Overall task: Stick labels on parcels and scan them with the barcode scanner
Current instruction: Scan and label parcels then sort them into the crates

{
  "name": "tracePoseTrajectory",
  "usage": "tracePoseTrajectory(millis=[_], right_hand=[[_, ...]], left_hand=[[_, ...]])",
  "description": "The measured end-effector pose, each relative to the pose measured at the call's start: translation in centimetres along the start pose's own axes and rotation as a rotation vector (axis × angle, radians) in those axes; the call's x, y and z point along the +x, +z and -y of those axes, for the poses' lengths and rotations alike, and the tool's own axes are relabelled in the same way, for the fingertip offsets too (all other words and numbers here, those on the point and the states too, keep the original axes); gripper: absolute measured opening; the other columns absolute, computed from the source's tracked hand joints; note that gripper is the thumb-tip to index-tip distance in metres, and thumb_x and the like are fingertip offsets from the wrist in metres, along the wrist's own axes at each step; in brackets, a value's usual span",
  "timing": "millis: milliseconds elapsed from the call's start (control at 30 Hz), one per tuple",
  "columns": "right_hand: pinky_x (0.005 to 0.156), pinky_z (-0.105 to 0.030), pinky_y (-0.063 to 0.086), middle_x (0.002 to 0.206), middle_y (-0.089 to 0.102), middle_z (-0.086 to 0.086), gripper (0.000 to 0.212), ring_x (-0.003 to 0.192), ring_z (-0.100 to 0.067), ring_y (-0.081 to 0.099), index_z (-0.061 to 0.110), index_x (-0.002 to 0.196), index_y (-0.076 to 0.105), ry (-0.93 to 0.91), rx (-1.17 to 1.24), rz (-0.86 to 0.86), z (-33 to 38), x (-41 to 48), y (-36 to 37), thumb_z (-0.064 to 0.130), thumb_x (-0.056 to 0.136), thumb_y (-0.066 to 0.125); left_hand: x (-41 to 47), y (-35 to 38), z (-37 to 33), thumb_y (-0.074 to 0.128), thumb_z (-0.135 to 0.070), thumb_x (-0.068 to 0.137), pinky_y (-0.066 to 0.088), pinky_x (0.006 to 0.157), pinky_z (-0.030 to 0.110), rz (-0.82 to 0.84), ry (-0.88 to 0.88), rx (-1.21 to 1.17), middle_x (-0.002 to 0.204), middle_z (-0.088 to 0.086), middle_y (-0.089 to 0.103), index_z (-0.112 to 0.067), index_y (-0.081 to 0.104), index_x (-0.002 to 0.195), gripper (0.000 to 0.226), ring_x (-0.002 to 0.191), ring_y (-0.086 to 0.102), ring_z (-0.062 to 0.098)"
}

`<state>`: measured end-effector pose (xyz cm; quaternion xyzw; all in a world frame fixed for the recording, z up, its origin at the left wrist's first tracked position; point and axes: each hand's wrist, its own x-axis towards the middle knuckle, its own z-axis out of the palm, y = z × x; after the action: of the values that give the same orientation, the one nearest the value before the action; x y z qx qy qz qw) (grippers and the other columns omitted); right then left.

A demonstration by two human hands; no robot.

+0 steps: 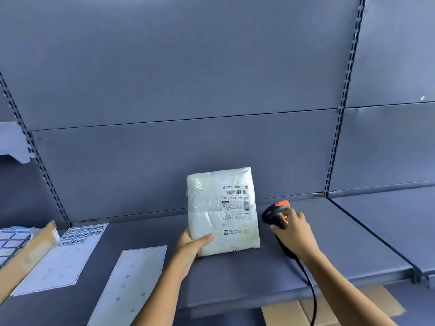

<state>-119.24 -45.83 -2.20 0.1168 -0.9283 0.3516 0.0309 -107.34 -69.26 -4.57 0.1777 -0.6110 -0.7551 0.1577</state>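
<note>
Now my left hand fingers are pinching the white, labelled parcel upright while my right hand fingers are wrapping the black-and-orange barcode scanner.

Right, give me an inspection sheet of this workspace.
Surface: grey metal shelf.
Job's things: white parcel held upright, printed label facing the camera; label sheet, mostly used; peeled backing sheet.
Clutter: cardboard box at left.
Grippers: left hand grips the parcel's lower left corner; right hand holds the barcode scanner, beside the parcel.
Cables: black scanner cable drops over the shelf edge.
Surroundings: grey back panels, slotted uprights; cardboard below.
</note>
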Motion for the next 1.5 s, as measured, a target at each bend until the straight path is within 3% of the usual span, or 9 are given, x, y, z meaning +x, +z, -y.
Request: tracePoseTrajectory(millis=[100,267,367,467,633,733,867,1067,1500], right_hand=[[0.08,-0.038,0.046,0.125,0.04,-0.015,0.057,0.105,-0.039,0.056,0.007,0.128,0.036,0.045,-0.166,0.139,-0.2,-0.2,1.2,0.032,0.085,0.065],[0.076,-0.037,0.044,0.116,0.048,-0.016,0.046,0.103,-0.04,0.056,0.003,0.12,0.037,0.077,-0.218,0.1,0.1,0.4,1.6,0.024,0.086,0.06],[0.069,-0.034,0.041,0.101,0.059,-0.014,0.032,0.086,-0.031,0.057,0.006,0.108,0.045,0.193,0.188,0.032,0.5,0.2,0.7,0.023,0.084,0.057],[0.056,-0.032,0.042,0.078,0.059,-0.01,0.022,0.061,-0.02,0.051,0.011,0.11,0.046,0.214,0.665,-0.024,2.2,-1.5,0.4,0.018,0.089,0.049],[0.054,-0.03,0.043,0.076,0.056,-0.003,0.018,0.055,-0.013,0.051,0.018,0.105,0.05,0.024,0.944,0.008,6.9,-5.0,0.7,0.014,0.09,0.058],[0.044,-0.025,0.037,0.072,0.053,-0.003,0.014,0.053,-0.013,0.05,0.02,0.104,0.05,0.005,1.048,0.054,8.5,-6.5,-0.1,0.017,0.092,0.057],[0.041,-0.023,0.035,0.069,0.05,-0.004,0.012,0.051,-0.013,0.047,0.021,0.103,0.049,-0.051,1.067,0.083,9.4,-7.7,-1.2,0.017,0.093,0.054],[0.041,-0.021,0.036,0.073,0.048,0.0,0.011,0.053,-0.014,0.047,0.021,0.103,0.047,-0.063,1.07,0.099,10.2,-8.2,-1.4,0.019,0.095,0.053],[0.051,-0.029,0.041,0.071,0.053,0.007,0.011,0.054,-0.015,0.051,0.02,0.103,0.049,-0.111,1.062,0.087,10.1,-7.4,-0.7,0.019,0.094,0.054]], left_hand=[[0.8,-0.6,0.2,0.087,-0.024,0.046,0.05,0.094,0.044,0.014,0.007,-0.002,0.104,0.008,0.072,-0.014,0.059,0.111,0.071,0.101,0.067,0.026],[2.2,-1.0,0.5,0.084,-0.019,0.062,0.051,0.093,0.043,0.03,0.016,0.065,0.104,0.005,0.072,-0.015,0.059,0.113,0.057,0.101,0.067,0.025],[2.4,-0.9,0.8,0.081,-0.013,0.072,0.052,0.091,0.041,-0.008,0.052,0.093,0.104,0.003,0.072,-0.017,0.059,0.113,0.047,0.099,0.068,0.022],[2.5,-0.6,0.8,0.078,-0.012,0.075,0.053,0.088,0.037,-0.043,0.099,0.115,0.104,-0.001,0.072,-0.022,0.06,0.11,0.041,0.097,0.068,0.017],[2.9,-0.9,0.8,0.081,-0.013,0.072,0.054,0.085,0.037,-0.018,0.07,0.094,0.103,0.0,0.072,-0.023,0.06,0.109,0.043,0.096,0.068,0.019],[3.0,-1.1,0.7,0.078,-0.013,0.076,0.053,0.081,0.034,0.02,0.062,0.1,0.104,-0.001,0.072,-0.023,0.06,0.111,0.04,0.096,0.069,0.018],[3.5,-1.3,0.6,0.076,-0.014,0.079,0.054,0.086,0.037,0.043,0.052,0.113,0.105,0.0,0.072,-0.02,0.058,0.115,0.041,0.098,0.069,0.019],[4.1,-1.6,0.5,0.081,-0.028,0.063,0.05,0.094,0.049,0.073,0.04,0.113,0.108,0.002,0.071,-0.02,0.058,0.116,0.059,0.1,0.068,0.023],[4.4,-1.7,0.7,0.08,-0.027,0.066,0.05,0.095,0.046,0.077,0.053,0.123,0.108,0.0,0.071,-0.023,0.057,0.114,0.054,0.102,0.067,0.02]])
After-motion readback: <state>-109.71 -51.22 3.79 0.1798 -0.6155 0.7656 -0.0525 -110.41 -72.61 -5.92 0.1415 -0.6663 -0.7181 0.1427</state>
